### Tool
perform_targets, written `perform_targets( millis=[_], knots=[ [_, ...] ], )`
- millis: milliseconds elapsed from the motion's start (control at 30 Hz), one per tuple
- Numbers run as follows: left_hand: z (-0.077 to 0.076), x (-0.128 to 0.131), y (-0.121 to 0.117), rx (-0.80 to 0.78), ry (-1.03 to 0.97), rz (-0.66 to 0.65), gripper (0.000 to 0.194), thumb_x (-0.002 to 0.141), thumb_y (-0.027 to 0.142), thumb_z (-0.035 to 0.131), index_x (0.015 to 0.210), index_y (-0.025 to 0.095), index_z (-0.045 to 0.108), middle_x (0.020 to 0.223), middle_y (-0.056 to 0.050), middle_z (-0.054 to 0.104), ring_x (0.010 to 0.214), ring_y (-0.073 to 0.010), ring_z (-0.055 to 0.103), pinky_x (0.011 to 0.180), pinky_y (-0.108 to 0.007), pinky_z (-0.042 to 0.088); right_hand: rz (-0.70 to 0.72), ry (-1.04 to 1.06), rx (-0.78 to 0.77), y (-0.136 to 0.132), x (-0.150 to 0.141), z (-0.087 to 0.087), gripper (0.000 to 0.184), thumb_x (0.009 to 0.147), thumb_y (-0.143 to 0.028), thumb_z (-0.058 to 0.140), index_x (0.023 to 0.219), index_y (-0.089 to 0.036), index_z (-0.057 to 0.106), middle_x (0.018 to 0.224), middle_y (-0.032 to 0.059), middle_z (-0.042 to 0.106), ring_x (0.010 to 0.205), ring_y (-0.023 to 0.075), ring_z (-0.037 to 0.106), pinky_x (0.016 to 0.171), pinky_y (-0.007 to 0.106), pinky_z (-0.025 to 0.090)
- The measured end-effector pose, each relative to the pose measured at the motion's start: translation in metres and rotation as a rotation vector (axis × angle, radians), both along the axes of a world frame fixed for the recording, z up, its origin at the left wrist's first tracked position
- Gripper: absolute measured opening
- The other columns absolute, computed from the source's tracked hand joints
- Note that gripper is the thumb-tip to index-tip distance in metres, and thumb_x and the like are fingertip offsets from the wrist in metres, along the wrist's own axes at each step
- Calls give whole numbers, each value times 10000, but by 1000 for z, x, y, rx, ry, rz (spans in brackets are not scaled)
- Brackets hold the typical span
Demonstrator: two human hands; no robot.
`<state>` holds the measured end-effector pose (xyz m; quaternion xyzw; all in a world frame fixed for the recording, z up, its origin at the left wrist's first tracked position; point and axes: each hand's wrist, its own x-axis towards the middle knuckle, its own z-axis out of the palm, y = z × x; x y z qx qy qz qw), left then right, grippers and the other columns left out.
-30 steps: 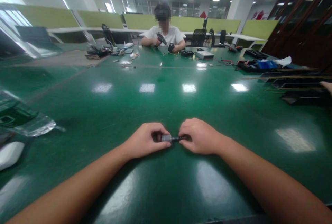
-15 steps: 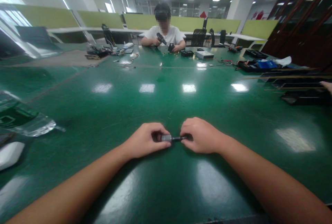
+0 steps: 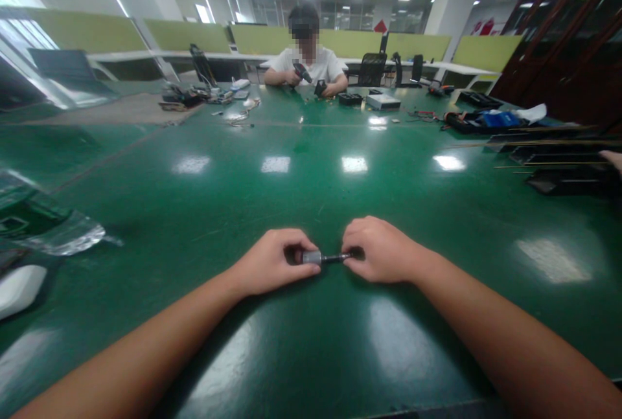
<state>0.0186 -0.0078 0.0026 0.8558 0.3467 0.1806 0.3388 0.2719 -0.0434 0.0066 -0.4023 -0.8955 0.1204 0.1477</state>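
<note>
Just above the green tabletop, a small grey metal cylinder lies sideways between the thumb and fingers of my left hand. Out of its right end runs a thin dark rod. My right hand is closed around the rod's far end, its fingers and thumb pinched there. A small reddish glint shows at those fingertips, too small to name. The palm sides of both hands are hidden.
Across the table a person in white holds a power drill and a black part. A clear bottle lies at left above a white object. Black trays with thin rods stand at right, near another person's hand.
My right hand has shifted slightly right and up, baring more of the rod. My left hand with the cylinder has stayed put. The person opposite has lowered the drill a little.
</note>
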Motion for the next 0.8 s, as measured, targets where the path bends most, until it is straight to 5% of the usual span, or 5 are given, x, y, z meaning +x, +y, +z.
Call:
perform_targets(
  millis=[800],
  knots=[
    [3, 1, 0, -14, 18, 7, 246, 792, 364, 778, 911, 150, 759, 837, -50, 720, 742, -180, 651, 687, -271, 502, -57, -101, -19, 3, 16, 10, 102, 775, -177, 681, 825, -194, 768, 841, 54, 728, 823, 209, 647, 748, 322, 475]
  ],
)
